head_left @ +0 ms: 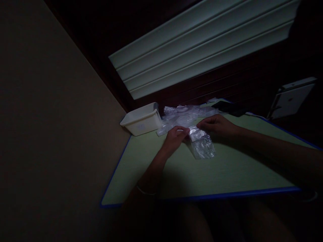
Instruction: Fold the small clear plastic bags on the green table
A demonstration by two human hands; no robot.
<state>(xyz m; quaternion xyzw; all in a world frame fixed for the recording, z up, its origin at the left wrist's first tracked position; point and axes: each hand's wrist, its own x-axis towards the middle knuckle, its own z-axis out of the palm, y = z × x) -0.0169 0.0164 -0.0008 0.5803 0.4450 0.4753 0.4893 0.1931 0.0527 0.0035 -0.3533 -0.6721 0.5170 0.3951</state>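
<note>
The blue near edge [202,197] bounds the green table [141,168]; its surface extends from there to the hands. Mid-table, a clear plastic bag [204,148] is pinched at its far end—left hand [176,137] at left, right hand [219,126] at right. Beyond: piled clear plastic [184,117], obstructing forward movement. Far left: white bin [143,123], near the wall [63,134]. Far right: dark item [232,109].
</note>
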